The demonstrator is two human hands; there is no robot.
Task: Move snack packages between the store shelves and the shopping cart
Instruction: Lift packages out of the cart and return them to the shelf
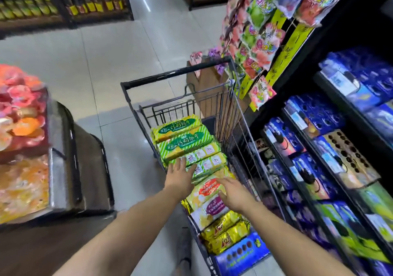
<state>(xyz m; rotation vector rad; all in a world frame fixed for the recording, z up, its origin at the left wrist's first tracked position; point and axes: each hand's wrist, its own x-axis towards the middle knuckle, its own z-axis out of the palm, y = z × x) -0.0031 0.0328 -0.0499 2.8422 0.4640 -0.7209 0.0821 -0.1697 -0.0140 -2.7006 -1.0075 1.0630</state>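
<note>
The left hand [180, 176] lies wide and flat, with the fingers spread, on a green pack [205, 158] that has small white squares printed on it. The right hand [232, 192] is also wide. Its straight fingers touch a yellow pack [207, 188] with a red label, and it grips nothing. Both packs lie inside the shopping cart [225, 109], so the task's things are in the cart now and not on the shelves [331, 48].

The packs look like smooth foil, and they lean one on another in a row along the cart. If a hand pulls one pack from the middle of this row, the neighbours will probably slide or fall flat. A flat hand without a real grip may also let the pack slip. The candy bags [255, 41] hang just beside the far right corner of the cart, so an arm that lifts a pack toward the shelves could brush them.

The cart is nearly full. At the far end are two striped biscuit packs [185, 139]. After them come the green packs with white squares, the yellow pack, a white and purple pack [212, 208], some gold packs [227, 233] and, nearest to the person, a blue box [240, 252]. The shelves on the right carry mostly blue packages [314, 114] and a box with dark dots [350, 158]. On the left, a display bin [57, 169] holds orange and pink bags [21, 105].
</note>
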